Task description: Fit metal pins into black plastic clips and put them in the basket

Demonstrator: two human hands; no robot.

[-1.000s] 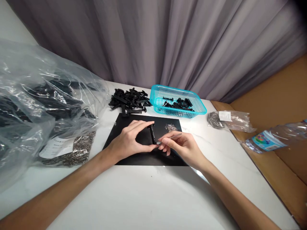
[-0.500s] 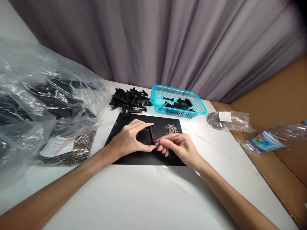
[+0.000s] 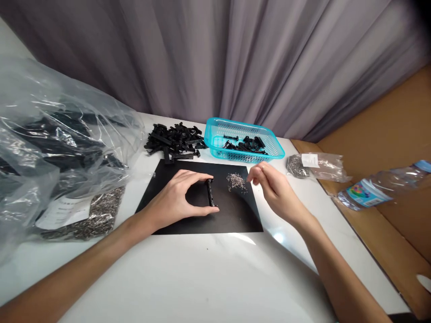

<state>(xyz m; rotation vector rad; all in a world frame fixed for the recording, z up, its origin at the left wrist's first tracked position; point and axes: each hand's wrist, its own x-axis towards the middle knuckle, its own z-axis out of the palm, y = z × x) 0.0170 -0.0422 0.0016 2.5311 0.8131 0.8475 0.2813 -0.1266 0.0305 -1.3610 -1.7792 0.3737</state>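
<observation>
A narrow black plastic part (image 3: 211,193) is held by its two ends between the thumb and fingers of my left hand (image 3: 175,197), above the black mat (image 3: 195,224). My right hand (image 3: 272,186) is raised at the mat's right edge, fingers curled inward; whatever they grip is hidden from view. Just left of its fingertips lies a small heap of tiny silvery metal pieces (image 3: 236,181). Farther back, a pile of similar black plastic parts (image 3: 175,141) sits beside a turquoise basket (image 3: 218,154), which has more black parts in it.
On the left, a large clear plastic bag (image 3: 67,98) with dark contents stands by a labelled bag of small metal pieces (image 3: 101,215). At the right are a smaller bag of metal pieces (image 3: 298,166), a water bottle (image 3: 367,193) and a cardboard wall (image 3: 390,139). A grey curtain (image 3: 188,58) hangs behind.
My right hand has moved away from the black part, rightward and up to beside the metal heap. The slim metal tool seen in it earlier no longer shows. My left hand keeps its hold.
</observation>
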